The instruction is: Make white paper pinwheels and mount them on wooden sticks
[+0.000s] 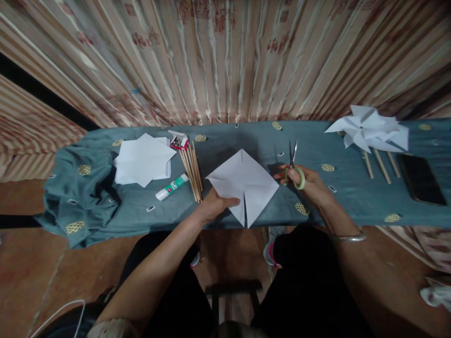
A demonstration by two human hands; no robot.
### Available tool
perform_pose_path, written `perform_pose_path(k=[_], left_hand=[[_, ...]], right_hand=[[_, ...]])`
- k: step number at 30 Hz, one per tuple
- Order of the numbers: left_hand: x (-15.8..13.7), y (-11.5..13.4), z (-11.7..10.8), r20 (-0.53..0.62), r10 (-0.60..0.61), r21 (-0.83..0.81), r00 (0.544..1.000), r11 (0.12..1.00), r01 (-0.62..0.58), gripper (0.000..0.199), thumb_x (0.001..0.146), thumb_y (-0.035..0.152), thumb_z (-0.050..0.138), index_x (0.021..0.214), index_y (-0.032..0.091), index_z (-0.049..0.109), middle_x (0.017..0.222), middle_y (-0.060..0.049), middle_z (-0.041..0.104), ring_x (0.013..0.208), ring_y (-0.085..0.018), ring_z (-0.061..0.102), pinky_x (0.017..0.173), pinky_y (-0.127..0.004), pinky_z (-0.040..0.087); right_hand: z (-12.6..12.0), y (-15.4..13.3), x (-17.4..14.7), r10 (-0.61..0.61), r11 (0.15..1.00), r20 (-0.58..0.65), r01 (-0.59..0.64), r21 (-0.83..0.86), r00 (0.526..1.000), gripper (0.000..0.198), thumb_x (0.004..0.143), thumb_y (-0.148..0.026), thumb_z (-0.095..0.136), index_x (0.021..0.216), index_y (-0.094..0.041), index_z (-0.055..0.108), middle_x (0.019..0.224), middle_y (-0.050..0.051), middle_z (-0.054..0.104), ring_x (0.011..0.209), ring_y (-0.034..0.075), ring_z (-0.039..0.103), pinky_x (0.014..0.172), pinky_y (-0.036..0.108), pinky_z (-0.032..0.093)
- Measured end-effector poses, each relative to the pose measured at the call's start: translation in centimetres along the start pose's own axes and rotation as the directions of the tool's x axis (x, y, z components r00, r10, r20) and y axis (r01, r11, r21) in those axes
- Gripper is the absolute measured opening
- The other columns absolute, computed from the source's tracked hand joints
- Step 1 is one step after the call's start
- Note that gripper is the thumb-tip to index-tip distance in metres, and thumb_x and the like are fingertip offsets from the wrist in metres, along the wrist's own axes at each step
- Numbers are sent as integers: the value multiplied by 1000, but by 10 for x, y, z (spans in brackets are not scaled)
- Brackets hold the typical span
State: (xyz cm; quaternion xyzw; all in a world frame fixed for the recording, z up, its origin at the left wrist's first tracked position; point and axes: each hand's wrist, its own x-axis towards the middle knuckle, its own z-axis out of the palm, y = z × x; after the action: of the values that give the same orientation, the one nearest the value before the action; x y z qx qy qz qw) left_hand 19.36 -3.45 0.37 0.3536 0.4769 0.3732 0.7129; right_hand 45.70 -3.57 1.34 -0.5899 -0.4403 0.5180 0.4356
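My left hand (217, 205) grips a square sheet of white paper (246, 180) by its lower left side, thumb on top and fingers underneath. The sheet is turned like a diamond. Slits run inward from its corners; the one at the near corner gapes, while the right corner's is hard to make out. Just right of the sheet, my right hand (303, 183) has its fingers in the pale green handles of a pair of scissors (293, 157). The scissor blades point away from me and stand slightly apart, clear of the paper.
Left on the cloth-covered bench (225, 136) are stacked white paper (143, 162), a glue stick (172, 187), several wooden sticks (192, 171) and a small red box (179, 141) of metal pins. White paper pinwheels (369, 129) on sticks and a phone (422, 180) lie right. A curtain (225, 61) hangs behind.
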Motion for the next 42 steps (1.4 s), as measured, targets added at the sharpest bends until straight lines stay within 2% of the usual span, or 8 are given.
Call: perform_pose_path(k=[7, 11, 16, 21, 28, 34, 38, 42], left_hand=[[0, -1, 7, 120, -42, -22, 992, 999, 45, 39, 47, 21, 81, 84, 15, 69, 89, -10, 74, 94, -32, 69, 94, -49, 49], [3, 10, 7, 119, -56, -230, 991, 970, 83, 44, 51, 32, 82, 89, 15, 69, 92, -12, 75, 106, -37, 67, 97, -49, 50], [-2, 26, 11, 223, -5, -461, 975, 880, 110, 65, 63, 65, 74, 105, 16, 66, 110, -15, 72, 122, -39, 59, 105, -50, 45], [-8, 42, 15, 249, 87, -588, 965, 805, 79, 74, 76, 72, 59, 120, 12, 60, 122, -16, 67, 130, -36, 52, 111, -50, 39], [-12, 25, 21, 165, 50, -609, 985, 791, 62, 53, 78, 59, 66, 110, 17, 66, 119, -11, 69, 135, -33, 47, 109, -50, 41], [-19, 6, 28, 70, 100, -487, 993, 872, -54, 48, 71, 26, 79, 117, 25, 65, 122, -6, 68, 134, -28, 49, 111, -48, 40], [-7, 13, 29, -96, 59, -516, 994, 851, -101, 40, 85, 18, 65, 124, 23, 60, 120, -6, 69, 121, -24, 60, 105, -42, 49], [9, 27, 18, -293, -103, -588, 951, 803, -94, 28, 93, 21, 54, 120, 18, 60, 103, -7, 73, 97, -20, 70, 90, -35, 58]], right_hand=[[30, -4, 2, 157, 985, 79, -161, 60, 985, 45, 46, -41, 91, 81, -21, 69, 67, -5, 66, 55, 11, 54, 53, 25, 41], [37, -4, 4, 186, 964, 32, -189, 188, 982, 41, 47, -35, 90, 78, -21, 69, 67, -5, 68, 55, 10, 57, 54, 24, 43], [49, 1, 11, 233, 884, -123, -158, 440, 965, 37, 48, -29, 90, 76, -20, 67, 63, -4, 69, 53, 12, 60, 49, 23, 48], [62, 4, 20, 222, 811, -147, -99, 576, 964, 25, 59, -24, 83, 76, -19, 66, 62, -4, 71, 53, 13, 64, 52, 23, 55], [66, 7, 33, 268, 757, -102, -144, 637, 958, 13, 71, -19, 75, 80, -17, 66, 68, -1, 74, 59, 13, 68, 57, 21, 58], [79, 12, 34, 228, 799, -84, -137, 586, 970, 22, 65, -29, 81, 76, -19, 64, 68, -2, 72, 66, 17, 69, 61, 27, 58], [95, 13, 26, 173, 855, -88, -105, 508, 981, 34, 55, -37, 87, 74, -21, 64, 67, -2, 70, 69, 18, 67, 64, 30, 54], [98, 10, 17, 119, 906, -62, -83, 415, 991, 39, 52, -42, 90, 71, -19, 64, 63, -4, 65, 61, 12, 59, 62, 26, 48]])
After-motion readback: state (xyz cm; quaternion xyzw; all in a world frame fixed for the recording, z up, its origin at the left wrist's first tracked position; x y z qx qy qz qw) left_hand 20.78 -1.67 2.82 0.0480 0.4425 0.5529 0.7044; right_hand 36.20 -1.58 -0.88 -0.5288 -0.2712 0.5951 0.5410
